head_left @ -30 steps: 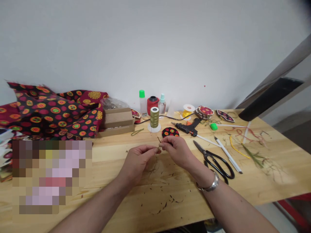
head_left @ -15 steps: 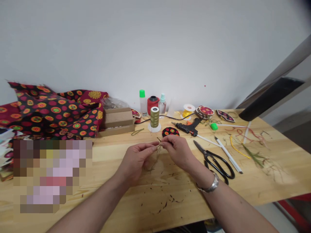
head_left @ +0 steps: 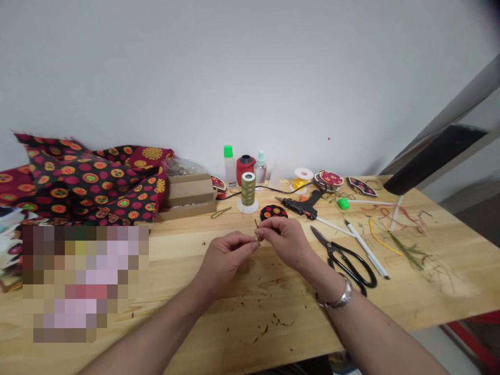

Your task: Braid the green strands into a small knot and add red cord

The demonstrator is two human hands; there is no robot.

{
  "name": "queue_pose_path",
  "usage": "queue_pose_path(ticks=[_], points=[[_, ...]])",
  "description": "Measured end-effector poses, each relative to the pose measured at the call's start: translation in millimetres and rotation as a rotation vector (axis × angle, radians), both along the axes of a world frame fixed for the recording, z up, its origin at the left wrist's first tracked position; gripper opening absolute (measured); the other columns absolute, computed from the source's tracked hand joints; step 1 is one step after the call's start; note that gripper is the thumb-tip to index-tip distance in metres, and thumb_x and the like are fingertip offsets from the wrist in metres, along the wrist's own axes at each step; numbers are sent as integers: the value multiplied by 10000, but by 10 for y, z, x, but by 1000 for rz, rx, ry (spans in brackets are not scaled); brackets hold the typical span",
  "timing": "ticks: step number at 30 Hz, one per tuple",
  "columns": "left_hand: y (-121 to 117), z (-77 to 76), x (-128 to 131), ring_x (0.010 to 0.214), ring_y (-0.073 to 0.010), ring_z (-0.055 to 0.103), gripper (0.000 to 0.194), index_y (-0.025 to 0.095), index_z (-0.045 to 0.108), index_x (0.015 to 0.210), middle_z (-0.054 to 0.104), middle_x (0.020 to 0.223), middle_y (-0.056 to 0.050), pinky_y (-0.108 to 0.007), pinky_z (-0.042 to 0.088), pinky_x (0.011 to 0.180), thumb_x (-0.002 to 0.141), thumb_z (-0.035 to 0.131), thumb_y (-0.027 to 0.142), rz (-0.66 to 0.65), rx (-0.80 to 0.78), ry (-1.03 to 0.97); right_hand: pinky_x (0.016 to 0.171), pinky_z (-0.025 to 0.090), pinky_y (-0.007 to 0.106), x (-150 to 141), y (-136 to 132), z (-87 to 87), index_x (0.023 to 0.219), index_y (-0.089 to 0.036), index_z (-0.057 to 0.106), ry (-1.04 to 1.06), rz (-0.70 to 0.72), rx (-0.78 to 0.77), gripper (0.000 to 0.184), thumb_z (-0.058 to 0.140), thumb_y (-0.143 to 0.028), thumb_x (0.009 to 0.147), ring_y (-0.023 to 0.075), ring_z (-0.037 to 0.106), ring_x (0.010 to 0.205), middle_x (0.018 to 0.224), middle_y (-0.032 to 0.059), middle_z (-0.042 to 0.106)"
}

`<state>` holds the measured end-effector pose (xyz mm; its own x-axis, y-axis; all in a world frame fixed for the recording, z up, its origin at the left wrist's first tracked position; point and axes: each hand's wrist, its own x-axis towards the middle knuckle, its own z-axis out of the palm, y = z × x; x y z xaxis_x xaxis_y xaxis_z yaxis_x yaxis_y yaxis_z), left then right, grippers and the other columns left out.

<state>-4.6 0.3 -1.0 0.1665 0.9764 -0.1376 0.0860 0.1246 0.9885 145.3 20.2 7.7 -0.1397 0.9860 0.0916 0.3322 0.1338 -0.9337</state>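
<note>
My left hand and my right hand meet above the pale wooden workbench, their fingertips pinching a thin olive strand. Most of the strand is hidden by my fingers. Just beyond my right hand lies a round black disc with red and yellow dots. An olive thread spool stands on a white base farther back. Small dark fibre bits are scattered on the wood below my hands.
Black-handled scissors and white sticks lie to the right, behind them a hot glue gun. Bottles, a red spool, stacked cardboard pieces, and dotted fabric line the back. A pixelated patch covers the front left.
My left hand has shifted slightly right, closer to my right hand. The loose strand that hung below my fingers earlier no longer shows clearly.
</note>
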Motion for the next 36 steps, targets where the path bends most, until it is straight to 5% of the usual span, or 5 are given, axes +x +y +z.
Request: queue_pose_path(ticks=[4, 9, 17, 28, 36], points=[[-19, -30, 13, 577, -109, 453, 124, 202, 705, 712, 512, 598, 18, -224, 326, 540, 711, 610, 282, 46, 264, 221, 608, 411, 226, -7, 12, -2, 650, -152, 625, 77, -4, -74, 88, 572, -205, 695, 116, 558, 618, 638, -2, 643], [-29, -93, 5, 579, -121, 473, 158, 221, 710, 760, 514, 582, 15, -226, 345, 556, 750, 567, 287, 46, 385, 332, 577, 389, 218, -22, 7, -9, 633, -142, 616, 168, -12, -158, 109, 567, -219, 693, 96, 509, 577, 624, -3, 615], [-47, -117, 12, 562, -122, 473, 176, 238, 721, 758, 506, 566, 13, -226, 342, 541, 757, 552, 288, 28, 395, 347, 415, 226, 195, -51, -11, -62, 621, -139, 564, 348, 8, -279, 152, 576, -278, 680, 49, 307, 433, 531, -36, 496], [-49, -115, 17, 575, -128, 499, 187, 238, 720, 764, 545, 596, -1, -234, 351, 558, 768, 539, 285, -20, 413, 365, 406, 188, 200, -63, -35, -56, 590, -149, 474, 556, 94, -397, 242, 610, -333, 671, 33, 288, 397, 497, -62, 424], [49, 12, -84, 701, -171, 539, 257, 194, 690, 660, 599, 685, -26, -273, 386, 684, 770, 504, 333, 82, 336, 374, 406, 204, 190, 52, -5, 60, 603, -146, 484, 579, 140, -414, 242, 631, -326, 670, 30, 308, 413, 525, -58, 439]])
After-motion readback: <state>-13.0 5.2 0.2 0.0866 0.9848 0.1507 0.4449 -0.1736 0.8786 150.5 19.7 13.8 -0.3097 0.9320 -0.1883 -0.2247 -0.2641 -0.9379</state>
